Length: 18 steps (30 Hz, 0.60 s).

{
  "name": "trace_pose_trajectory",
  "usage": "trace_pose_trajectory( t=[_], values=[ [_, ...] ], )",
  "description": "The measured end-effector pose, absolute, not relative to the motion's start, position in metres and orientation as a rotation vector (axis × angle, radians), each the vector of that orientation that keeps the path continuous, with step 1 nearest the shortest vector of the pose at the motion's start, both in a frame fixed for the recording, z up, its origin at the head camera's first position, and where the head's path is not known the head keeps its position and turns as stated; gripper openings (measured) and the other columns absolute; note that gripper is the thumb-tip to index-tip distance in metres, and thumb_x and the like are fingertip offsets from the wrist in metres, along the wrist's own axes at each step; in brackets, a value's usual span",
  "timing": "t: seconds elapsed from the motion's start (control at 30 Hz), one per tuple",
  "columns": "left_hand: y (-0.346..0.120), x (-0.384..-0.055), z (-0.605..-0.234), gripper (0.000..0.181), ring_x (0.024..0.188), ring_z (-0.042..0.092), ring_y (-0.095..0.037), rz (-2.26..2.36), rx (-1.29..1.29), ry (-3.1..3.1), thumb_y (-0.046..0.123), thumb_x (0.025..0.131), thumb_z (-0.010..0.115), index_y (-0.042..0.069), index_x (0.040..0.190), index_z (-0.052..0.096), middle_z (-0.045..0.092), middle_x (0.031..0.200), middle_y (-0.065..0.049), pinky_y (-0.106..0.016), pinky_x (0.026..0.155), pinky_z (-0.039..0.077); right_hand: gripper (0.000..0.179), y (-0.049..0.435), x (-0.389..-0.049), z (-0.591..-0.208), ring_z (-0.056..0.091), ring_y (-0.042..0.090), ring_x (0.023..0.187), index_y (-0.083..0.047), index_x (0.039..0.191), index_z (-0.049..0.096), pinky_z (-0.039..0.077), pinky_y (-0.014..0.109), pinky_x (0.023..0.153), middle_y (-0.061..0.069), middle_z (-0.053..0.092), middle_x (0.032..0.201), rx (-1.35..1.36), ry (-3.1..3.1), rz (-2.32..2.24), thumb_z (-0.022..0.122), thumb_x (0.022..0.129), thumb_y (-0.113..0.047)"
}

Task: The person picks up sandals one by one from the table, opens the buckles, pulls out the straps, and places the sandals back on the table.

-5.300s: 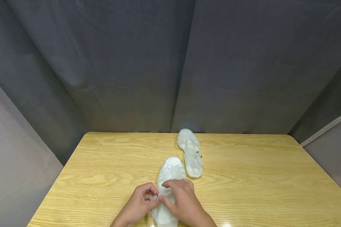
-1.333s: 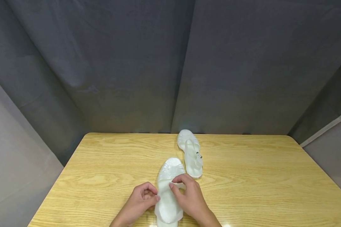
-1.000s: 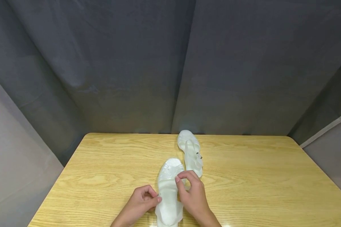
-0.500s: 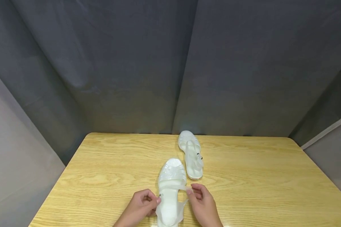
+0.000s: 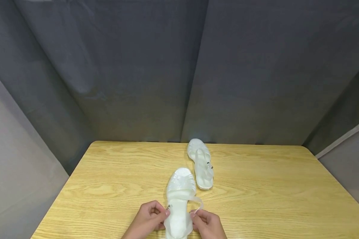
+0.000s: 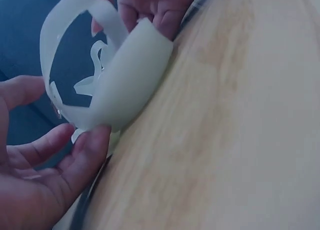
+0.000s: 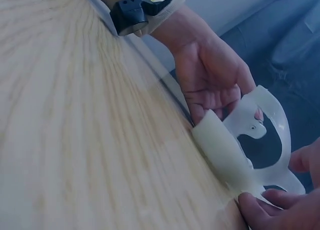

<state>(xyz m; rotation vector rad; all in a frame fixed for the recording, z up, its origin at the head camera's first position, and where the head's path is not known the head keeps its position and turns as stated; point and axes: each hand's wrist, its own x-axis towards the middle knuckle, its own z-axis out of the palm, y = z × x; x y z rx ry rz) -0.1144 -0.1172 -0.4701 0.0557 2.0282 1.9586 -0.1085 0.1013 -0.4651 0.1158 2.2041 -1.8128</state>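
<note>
A pale, translucent jelly sandal (image 5: 180, 182) lies toe-away at the table's near edge, between both hands. At its left side, my left hand (image 5: 148, 219) pinches the part beside the small metal buckle (image 5: 169, 207). My right hand (image 5: 207, 224) pinches the sandal's right side near the heel. The loose ankle strap (image 5: 200, 200) bows outward above that hand. In the left wrist view, the heel cup (image 6: 132, 74) stands between the hands, with the strap arching over. Right thumb and fingers (image 7: 257, 210) grip the heel's side in the right wrist view.
A matching sandal (image 5: 202, 169) lies farther back and slightly right, its strap and buckle showing. The wood-grain table (image 5: 266, 186) extends to both sides. Dark grey curtains (image 5: 131, 73) hang behind it, with lighter panels at the sides.
The strap, across the sandal at the buckle earlier, now curves out on the right. My right hand moved right with it, then down to the heel side. The left hand stayed near the buckle.
</note>
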Motion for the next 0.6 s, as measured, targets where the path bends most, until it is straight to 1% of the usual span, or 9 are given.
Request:
trace_pose_trajectory(
  t=[0.13,0.2,0.37,0.53,0.6],
  values=[
    [-0.116,-0.113,-0.470,0.028,0.068,0.060,-0.013,1.980,0.040,2.029,0.022,0.088,0.067,-0.004,0.090,0.058,0.058,0.077,-0.004,-0.026,0.062,0.056,0.036,0.097,-0.108,-0.464,0.065,0.020,0.093,0.012,0.107,0.063,0.054,0.027,0.074,0.021,0.067,0.107,0.057,2.216,-1.825,0.057,0.091,-0.019],
    [-0.115,-0.112,-0.470,0.027,0.068,0.060,-0.013,1.997,0.023,2.015,0.021,0.088,0.066,-0.005,0.091,0.058,0.059,0.077,-0.005,-0.027,0.063,0.056,0.035,0.097,-0.107,-0.464,0.064,0.021,0.097,0.013,0.108,0.062,0.053,0.026,0.077,0.021,0.067,0.107,0.030,2.214,-1.843,0.057,0.091,-0.018],
    [-0.115,-0.111,-0.468,0.027,0.071,0.060,-0.014,2.033,-0.014,1.979,0.020,0.088,0.065,-0.005,0.094,0.057,0.058,0.078,-0.005,-0.028,0.066,0.056,0.033,0.096,-0.111,-0.463,0.062,0.025,0.104,0.010,0.110,0.063,0.053,0.031,0.083,0.019,0.067,0.107,-0.011,2.227,-1.836,0.055,0.093,-0.016],
    [-0.115,-0.113,-0.466,0.029,0.073,0.059,-0.014,2.065,-0.070,1.960,0.020,0.089,0.064,-0.005,0.100,0.056,0.058,0.086,-0.005,-0.028,0.069,0.055,0.038,0.091,-0.120,-0.462,0.057,0.031,0.114,0.010,0.117,0.058,0.050,0.038,0.089,0.020,0.063,0.117,-0.047,2.249,-1.816,0.053,0.096,-0.021],
    [-0.114,-0.114,-0.466,0.029,0.075,0.058,-0.014,2.073,-0.111,1.961,0.019,0.089,0.064,-0.005,0.103,0.055,0.057,0.088,-0.006,-0.027,0.070,0.055,0.041,0.088,-0.125,-0.463,0.055,0.032,0.117,0.011,0.120,0.055,0.050,0.038,0.090,0.021,0.060,0.123,-0.047,2.226,-1.835,0.052,0.097,-0.022]
  ],
)
